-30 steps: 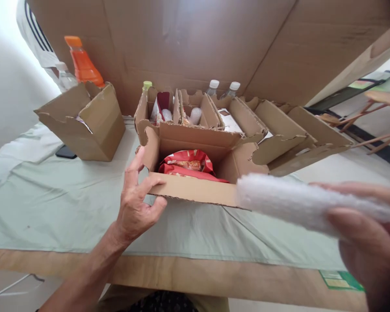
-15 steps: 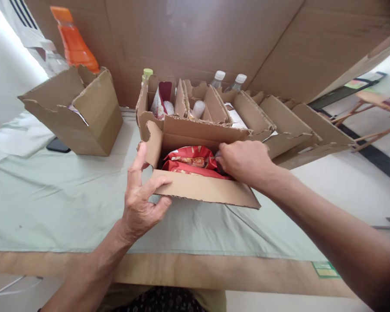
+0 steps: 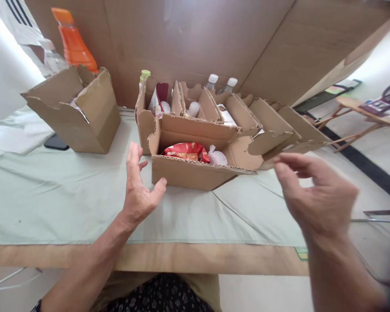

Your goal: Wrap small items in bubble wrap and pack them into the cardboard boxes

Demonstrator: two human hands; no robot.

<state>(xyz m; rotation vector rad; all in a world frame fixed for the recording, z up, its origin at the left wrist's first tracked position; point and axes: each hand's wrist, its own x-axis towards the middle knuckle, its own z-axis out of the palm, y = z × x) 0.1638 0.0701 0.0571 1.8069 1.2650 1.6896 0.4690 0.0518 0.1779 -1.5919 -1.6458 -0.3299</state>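
An open cardboard box (image 3: 188, 173) stands on the table right in front of me. Inside it lie a red snack packet (image 3: 185, 151) and a white wrapped roll (image 3: 217, 157) at the packet's right. My left hand (image 3: 139, 190) is open, fingers up, just left of the box's front corner, with its thumb close to the front wall and nothing in it. My right hand (image 3: 312, 195) hovers to the right of the box, empty, fingers loosely curled and apart.
Behind the near box is a row of more open cardboard boxes (image 3: 243, 117) with items inside. A separate box (image 3: 81, 112) sits at the left, an orange bottle (image 3: 72, 41) behind it. A big cardboard sheet (image 3: 195, 39) walls the back. A green cloth (image 3: 68, 195) covers the table.
My right hand brought the white roll in, set it in the box beside the red packet, and has drawn back empty. My left hand let go of the box's front flap.
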